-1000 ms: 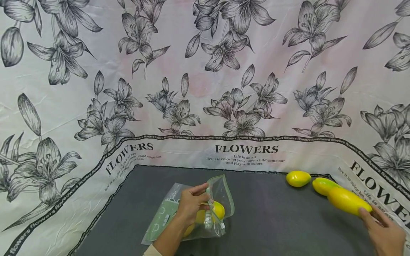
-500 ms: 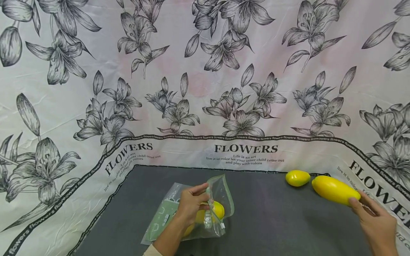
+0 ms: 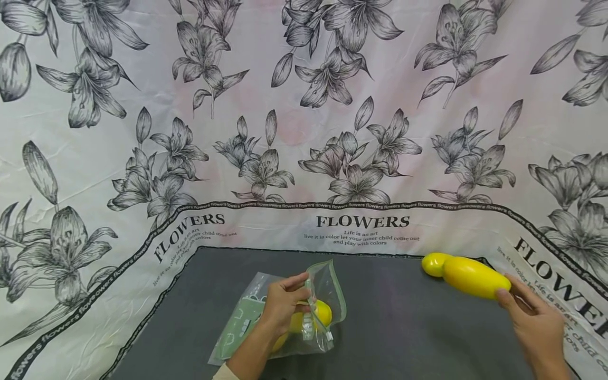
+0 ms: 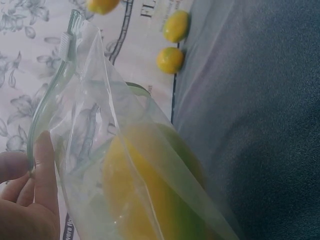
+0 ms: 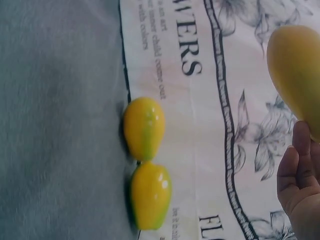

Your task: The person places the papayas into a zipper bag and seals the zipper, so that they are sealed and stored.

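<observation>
Yellow mango: held up over the right side of the desk, tilted, its free end pointing left; well apart from the bag.
Right hand: fingers and thumb closed on one end of the mango, pinching rather than wrapping it.
Left hand: fingers pinching the zip edge of the clear bag, nearly shut on the thin plastic.
Bag: lies on the left half of the desk with its right end raised; a green printed panel shows at its left, a white zip slider on its edge.
Inside the bag: yellow fruit, green down one side in the left wrist view; how many pieces cannot be told.
Far edge of the desk: two yellow-green fruits, one just beside the other; the held mango partly hides them from the head camera.
Backdrop: white cloth printed with lilies and "FLOWERS".
</observation>
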`<state>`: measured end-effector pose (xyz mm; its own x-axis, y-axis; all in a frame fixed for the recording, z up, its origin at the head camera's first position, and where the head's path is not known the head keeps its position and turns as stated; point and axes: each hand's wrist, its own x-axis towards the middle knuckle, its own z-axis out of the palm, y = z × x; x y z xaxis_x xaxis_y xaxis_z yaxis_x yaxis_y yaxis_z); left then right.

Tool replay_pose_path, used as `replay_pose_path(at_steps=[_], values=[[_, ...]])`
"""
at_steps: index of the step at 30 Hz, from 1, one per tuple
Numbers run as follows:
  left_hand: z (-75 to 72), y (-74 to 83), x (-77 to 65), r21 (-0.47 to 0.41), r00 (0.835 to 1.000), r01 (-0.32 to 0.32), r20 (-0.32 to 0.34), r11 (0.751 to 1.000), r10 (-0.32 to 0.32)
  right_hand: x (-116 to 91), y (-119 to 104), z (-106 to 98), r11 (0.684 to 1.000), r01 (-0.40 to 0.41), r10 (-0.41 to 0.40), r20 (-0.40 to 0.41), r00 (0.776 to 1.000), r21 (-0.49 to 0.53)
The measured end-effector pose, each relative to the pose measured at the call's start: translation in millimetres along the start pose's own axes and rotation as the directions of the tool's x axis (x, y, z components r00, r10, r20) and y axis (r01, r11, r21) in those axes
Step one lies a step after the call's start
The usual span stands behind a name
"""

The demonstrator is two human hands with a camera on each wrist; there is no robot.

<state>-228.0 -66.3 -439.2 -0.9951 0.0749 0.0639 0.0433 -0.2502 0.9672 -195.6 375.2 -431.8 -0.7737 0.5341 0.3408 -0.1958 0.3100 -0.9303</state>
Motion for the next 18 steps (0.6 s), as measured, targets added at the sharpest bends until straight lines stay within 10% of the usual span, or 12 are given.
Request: replay_pose_path(at_steps=[11,18], values=[[1.7,1.6,-0.8,0.001,1.0,0.006,0.01,1.0,-0.006,-15.8,-14.9,20.8,0.984,0.05,-0.068,0.102,0.992,0.173],[2.0,0.5,-1.5,0.001,1.0,-0.002,0.024,1.0,0.002,-26.3,-18.7,45.7,0.994,0.101,-0.106,0.113,0.988,0.05]])
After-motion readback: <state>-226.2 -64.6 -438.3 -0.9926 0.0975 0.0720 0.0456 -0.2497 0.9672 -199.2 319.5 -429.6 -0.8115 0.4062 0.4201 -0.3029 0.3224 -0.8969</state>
